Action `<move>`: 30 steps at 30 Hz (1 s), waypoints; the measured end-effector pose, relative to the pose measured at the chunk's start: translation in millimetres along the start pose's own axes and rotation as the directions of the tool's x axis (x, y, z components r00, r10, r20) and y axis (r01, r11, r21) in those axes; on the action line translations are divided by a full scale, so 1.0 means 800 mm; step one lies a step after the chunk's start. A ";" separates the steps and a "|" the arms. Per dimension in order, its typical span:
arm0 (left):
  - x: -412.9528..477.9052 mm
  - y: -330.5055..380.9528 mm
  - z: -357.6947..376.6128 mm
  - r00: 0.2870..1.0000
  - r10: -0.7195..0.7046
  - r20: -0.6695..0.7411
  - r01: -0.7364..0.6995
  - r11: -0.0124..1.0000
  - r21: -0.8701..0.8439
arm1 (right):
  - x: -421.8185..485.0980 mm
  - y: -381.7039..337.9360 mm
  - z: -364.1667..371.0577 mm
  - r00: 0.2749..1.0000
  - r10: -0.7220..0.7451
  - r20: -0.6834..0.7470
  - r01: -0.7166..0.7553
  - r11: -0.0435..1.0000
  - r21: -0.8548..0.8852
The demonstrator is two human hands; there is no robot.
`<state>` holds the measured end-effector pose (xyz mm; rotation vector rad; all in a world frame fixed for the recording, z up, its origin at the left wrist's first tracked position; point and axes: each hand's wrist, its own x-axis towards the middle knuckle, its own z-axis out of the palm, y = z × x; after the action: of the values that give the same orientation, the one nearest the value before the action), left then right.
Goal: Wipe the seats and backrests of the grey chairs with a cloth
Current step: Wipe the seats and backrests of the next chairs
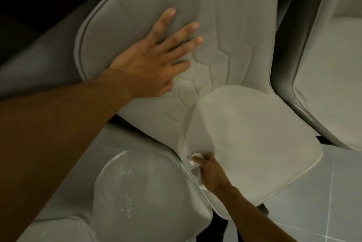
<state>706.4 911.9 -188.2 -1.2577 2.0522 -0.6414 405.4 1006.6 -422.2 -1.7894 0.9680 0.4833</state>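
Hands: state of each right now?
Left hand: open, fingers spread flat on the grey chair backrest.
Right hand: closed on the white cloth at the seat edge.

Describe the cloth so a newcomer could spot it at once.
Start at the middle grey chair, with the left hand flat on its quilted backrest. Follow its seat to the near left edge, where the right hand presses. The cloth is the small pale wad bunched under those fingers.

A dining area, probably in a home, is showing here: several matching grey padded chairs (225, 32) are standing close together on a pale tiled floor (313, 212), dimly lit.
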 end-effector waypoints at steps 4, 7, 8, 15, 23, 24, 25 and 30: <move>-0.003 0.000 -0.017 0.998 -0.059 0.012 0.060 0.989 -0.134 | -0.042 0.000 -0.012 0.978 0.133 -0.159 -0.086 0.959 0.269; -0.008 0.003 -0.034 0.987 -0.151 -0.058 0.124 0.936 -0.329 | -0.067 -0.024 -0.030 0.964 0.120 -0.237 -0.016 0.916 0.400; -0.014 0.006 -0.039 0.981 -0.184 -0.066 0.144 0.908 -0.393 | -0.073 -0.037 -0.038 0.958 0.110 -0.265 0.023 0.892 0.452; -0.157 0.062 -0.087 0.922 -0.355 0.153 0.372 0.713 -0.595 | -0.098 -0.147 -0.087 0.915 -0.181 -0.361 0.355 0.785 0.508; -0.422 0.058 -0.166 0.591 -0.635 0.497 0.806 0.449 -0.384 | -0.173 -0.251 -0.071 0.886 -0.405 -0.225 0.463 0.800 0.383; -0.443 0.053 -0.173 0.570 -0.639 0.516 0.821 0.435 -0.369 | -0.185 -0.259 -0.061 0.888 -0.403 -0.222 0.459 0.799 0.388; -0.457 0.050 -0.175 0.564 -0.639 0.523 0.826 0.434 -0.360 | -0.196 -0.265 -0.052 0.889 -0.398 -0.225 0.456 0.801 0.387; -0.502 0.032 -0.154 0.597 -0.639 0.484 0.801 0.453 -0.390 | -0.230 -0.286 0.005 0.912 -0.337 -0.236 0.406 0.824 0.394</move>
<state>736.4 1295.1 -15.8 -2.5205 1.4050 -0.1252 477.2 1122.7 -162.5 -1.5600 0.7281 -0.1240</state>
